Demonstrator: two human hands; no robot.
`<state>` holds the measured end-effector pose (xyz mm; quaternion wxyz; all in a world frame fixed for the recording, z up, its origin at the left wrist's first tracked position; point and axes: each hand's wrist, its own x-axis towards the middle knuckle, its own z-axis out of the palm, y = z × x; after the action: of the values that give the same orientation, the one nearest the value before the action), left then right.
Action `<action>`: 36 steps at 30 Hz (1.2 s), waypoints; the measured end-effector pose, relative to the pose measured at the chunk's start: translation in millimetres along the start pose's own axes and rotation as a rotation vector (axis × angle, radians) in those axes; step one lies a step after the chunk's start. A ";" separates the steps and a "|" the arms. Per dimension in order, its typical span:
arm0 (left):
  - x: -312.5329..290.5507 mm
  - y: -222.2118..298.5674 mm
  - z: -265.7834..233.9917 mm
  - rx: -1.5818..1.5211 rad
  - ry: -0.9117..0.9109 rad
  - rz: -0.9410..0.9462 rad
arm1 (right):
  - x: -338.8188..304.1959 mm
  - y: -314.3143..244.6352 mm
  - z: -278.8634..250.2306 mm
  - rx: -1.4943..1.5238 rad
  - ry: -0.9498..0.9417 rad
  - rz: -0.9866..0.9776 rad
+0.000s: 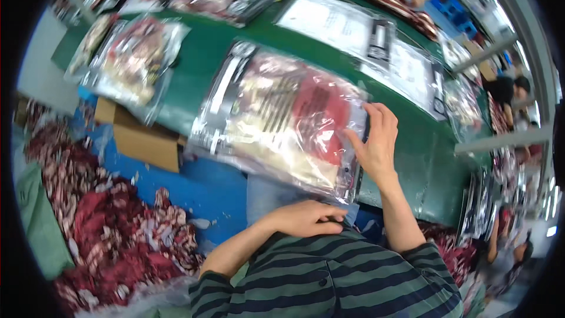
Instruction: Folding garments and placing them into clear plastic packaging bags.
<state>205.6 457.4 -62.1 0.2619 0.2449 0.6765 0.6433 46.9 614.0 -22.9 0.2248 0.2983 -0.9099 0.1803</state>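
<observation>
A clear bag (279,121) with red and cream contents is laid on the green bench (421,159), its near edge extended past the bench's. Its right edge is touched by the right hand (376,141), thumb and fingers parted; whether it is gripped cannot be told. The left hand (306,218) is held empty and loosely curled nearby.
</observation>
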 end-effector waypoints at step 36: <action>-99.7 163.5 -291.9 0.070 1.252 0.787 | 147.0 57.6 43.5 1.755 0.035 0.814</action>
<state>83.3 182.7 115.4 -0.4309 0.0647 0.5818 0.6868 -108.2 569.6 5.6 -0.1442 0.0195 -0.4817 0.8642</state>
